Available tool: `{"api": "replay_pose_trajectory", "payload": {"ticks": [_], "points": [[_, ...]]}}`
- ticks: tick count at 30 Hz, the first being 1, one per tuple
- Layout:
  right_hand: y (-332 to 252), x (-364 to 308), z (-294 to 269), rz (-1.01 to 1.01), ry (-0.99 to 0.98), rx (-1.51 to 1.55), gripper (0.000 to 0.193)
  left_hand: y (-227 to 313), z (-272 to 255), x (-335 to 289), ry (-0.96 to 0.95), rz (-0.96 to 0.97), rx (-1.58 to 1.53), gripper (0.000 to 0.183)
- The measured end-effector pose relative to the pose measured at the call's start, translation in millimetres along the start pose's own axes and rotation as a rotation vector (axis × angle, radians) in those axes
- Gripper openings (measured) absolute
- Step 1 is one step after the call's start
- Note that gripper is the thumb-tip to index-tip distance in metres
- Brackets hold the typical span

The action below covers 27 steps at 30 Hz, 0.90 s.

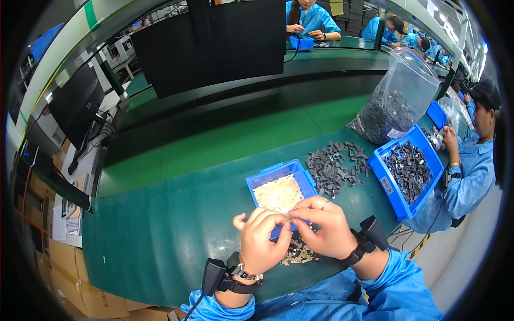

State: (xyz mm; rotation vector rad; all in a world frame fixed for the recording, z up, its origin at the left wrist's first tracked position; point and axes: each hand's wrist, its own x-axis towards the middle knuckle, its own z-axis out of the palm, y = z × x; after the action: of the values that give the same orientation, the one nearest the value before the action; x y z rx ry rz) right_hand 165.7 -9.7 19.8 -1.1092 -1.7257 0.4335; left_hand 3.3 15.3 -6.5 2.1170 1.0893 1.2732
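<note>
My left hand (261, 239) and my right hand (327, 229) meet fingertip to fingertip over the near edge of a small blue tray (309, 180). Both are closed in a pinch on one tiny light-coloured piece (288, 219), mostly covered by the fingers. Many small cream-coloured pieces (278, 192) lie in the tray. Beneath my hands, a loose heap of small black and tan pieces (298, 251) rests on the green table, partly hidden by them.
Loose small black parts (332, 170) are spread right of the tray. Beyond them stand a larger blue bin (393, 199) of black parts and a clear plastic bag (393, 109) of dark parts. A co-worker (474, 155) sits at the right; a dark monitor (214, 48) hangs ahead.
</note>
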Motion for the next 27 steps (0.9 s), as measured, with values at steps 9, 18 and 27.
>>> {"api": "replay_pose_trajectory", "payload": {"ticks": [9,18,27], "points": [[2.9,-3.9,-0.1,0.036,-0.03,0.024,0.018,-1.2,0.0,-0.2,-0.008,-0.006,-0.026,0.008],[4.5,2.8,-4.9,-0.099,-0.109,-0.151,0.017,-2.3,-1.4,0.8,-0.045,0.062,0.057,0.005],[6.3,4.2,-7.3,-0.229,-0.168,-0.327,0.019,-1.1,-1.4,3.1,-0.06,0.071,0.096,0.006]]}}
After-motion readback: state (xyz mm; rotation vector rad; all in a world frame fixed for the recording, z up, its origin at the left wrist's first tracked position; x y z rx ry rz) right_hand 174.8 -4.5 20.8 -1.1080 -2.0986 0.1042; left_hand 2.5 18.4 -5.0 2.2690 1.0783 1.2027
